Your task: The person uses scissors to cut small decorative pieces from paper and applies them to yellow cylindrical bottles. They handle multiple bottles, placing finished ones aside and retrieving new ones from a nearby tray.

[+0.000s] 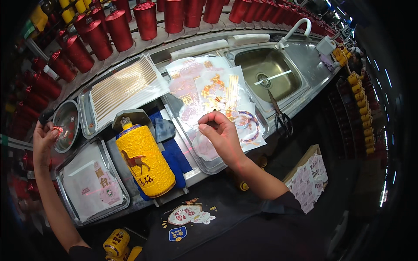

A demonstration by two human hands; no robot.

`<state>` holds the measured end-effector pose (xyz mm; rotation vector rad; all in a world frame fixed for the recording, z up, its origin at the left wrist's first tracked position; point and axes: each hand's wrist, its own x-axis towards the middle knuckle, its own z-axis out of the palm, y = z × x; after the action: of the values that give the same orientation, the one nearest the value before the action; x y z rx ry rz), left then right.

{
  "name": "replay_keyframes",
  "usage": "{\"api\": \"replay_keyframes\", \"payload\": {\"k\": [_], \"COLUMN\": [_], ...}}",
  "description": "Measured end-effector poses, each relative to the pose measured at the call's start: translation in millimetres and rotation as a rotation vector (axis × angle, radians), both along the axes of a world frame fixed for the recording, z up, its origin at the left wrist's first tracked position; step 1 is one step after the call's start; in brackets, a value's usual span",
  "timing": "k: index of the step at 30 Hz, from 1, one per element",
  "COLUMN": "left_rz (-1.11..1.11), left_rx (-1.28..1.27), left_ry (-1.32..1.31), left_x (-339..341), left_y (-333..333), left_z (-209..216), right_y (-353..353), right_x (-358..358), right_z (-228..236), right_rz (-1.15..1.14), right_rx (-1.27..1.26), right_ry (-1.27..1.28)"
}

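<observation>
Over the rim of a round metal bowl (75, 119) at the left, my left hand (42, 145) pinches a small red-and-white decal (58, 129). Something black (46, 116) shows at that hand's fingertips. My right hand (224, 137) is curled, thumb against fingers, above printed decal sheets (191, 76) in a metal tray (209, 167); what it pinches, if anything, is hidden. Between my hands a yellow embossed bottle (148, 161) with a brown horse motif lies tilted on a stand (135, 116), its neck pointing away from me. Blue cloth (176, 158) lies beneath and beside it.
Trays with a striped sheet (126, 89) and pale decals (91, 185) flank the bottle. A sink (267, 65) with a white faucet (300, 28) is at the right; scissors (283, 122) hang at its edge. Red bottles (117, 28) line the back. A box (307, 174) stands lower right.
</observation>
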<state>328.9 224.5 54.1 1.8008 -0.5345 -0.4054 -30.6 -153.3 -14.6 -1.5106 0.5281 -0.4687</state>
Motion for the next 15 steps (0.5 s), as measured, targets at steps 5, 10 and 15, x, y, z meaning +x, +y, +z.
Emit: {"api": "replay_keyframes", "payload": {"k": [5,10,15], "left_rz": [-0.031,-0.024,-0.067], "left_rx": [-0.017,-0.057,-0.028], "left_ry": [-0.003,-0.018,-0.036], "left_x": [-22,-26,-31], "left_y": [-35,-39,-55], "left_z": [18,24,25], "right_y": [-44,-107,-165], "right_x": [-8,-18,-73], "right_z": [6,0,0], "right_rz": [-0.142,-0.318,-0.441], "right_rx": [-0.129,-0.282,-0.369], "right_ry": [0.045,-0.014,0.118]}}
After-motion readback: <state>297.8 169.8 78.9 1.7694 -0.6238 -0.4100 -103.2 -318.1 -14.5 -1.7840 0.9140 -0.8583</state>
